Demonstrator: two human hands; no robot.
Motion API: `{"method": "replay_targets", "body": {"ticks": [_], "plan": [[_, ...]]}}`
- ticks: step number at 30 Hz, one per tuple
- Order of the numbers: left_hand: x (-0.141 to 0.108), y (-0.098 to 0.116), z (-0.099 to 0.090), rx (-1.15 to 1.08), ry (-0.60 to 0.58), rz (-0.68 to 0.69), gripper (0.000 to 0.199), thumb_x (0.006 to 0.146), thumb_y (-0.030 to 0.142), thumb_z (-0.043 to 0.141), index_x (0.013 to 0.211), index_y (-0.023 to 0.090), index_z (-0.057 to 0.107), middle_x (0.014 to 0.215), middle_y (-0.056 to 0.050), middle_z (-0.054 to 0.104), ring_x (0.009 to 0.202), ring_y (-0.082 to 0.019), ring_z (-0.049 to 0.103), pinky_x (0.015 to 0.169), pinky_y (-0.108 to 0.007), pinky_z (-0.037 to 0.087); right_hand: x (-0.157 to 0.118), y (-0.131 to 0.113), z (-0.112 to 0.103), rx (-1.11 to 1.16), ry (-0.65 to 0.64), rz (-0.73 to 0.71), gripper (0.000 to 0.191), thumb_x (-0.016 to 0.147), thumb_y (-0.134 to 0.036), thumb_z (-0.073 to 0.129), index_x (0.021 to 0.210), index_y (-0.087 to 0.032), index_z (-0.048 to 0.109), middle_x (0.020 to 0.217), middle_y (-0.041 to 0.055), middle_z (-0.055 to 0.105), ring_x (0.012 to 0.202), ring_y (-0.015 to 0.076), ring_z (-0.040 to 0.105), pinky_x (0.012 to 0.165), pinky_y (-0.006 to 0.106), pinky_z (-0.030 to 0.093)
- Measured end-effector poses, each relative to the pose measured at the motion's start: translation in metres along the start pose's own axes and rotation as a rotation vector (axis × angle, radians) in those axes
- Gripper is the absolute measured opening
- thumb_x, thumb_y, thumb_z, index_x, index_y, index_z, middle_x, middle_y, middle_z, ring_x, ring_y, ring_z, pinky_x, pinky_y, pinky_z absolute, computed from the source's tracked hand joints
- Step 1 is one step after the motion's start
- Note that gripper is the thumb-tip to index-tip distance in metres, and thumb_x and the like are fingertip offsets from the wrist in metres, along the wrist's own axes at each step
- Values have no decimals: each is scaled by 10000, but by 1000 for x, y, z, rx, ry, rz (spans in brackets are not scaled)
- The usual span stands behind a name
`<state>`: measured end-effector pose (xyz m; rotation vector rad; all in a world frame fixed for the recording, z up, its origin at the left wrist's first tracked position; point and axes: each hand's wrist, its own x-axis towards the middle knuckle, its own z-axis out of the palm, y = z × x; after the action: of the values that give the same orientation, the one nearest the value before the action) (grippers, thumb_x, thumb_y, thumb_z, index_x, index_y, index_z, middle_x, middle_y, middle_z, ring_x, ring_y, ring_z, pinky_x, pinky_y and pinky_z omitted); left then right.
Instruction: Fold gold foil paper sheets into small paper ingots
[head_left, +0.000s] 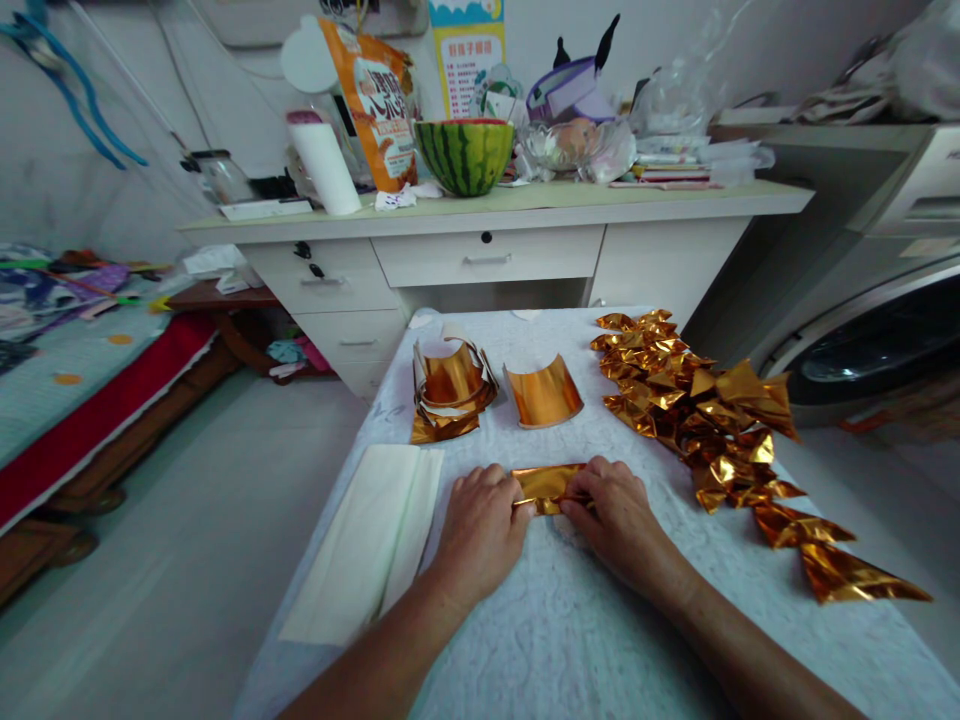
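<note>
Between my two hands lies a small sheet of gold foil paper, its near edge rolled or folded over, on the cloth-covered table. My left hand pinches its left end, while my right hand pinches the right end. Just beyond them a curved gold foil sheet rests on the cloth. To its left is a stack of curled gold sheets. A folded stack of pale paper lies left of my left hand. On the right side is a pile of folded gold foil pieces.
Behind the table stands a white desk with a cut watermelon, an orange snack bag and a white paper roll on top. A washing machine is at the right. A bed stands at the left.
</note>
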<state>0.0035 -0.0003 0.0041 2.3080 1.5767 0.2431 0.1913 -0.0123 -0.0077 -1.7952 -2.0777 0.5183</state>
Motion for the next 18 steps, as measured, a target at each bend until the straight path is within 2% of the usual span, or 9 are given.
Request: {"method": "replay_targets", "body": {"ticks": [18], "plan": [[-2, 0, 3, 82, 4, -24, 194, 925, 323, 510, 824, 195, 616, 938, -58, 628, 932, -241, 558, 816, -377, 380, -1, 0, 1, 9, 7, 2, 106, 844, -214, 578, 750, -205, 625, 838, 40, 574, 817, 210, 489, 739, 339, 332]]}}
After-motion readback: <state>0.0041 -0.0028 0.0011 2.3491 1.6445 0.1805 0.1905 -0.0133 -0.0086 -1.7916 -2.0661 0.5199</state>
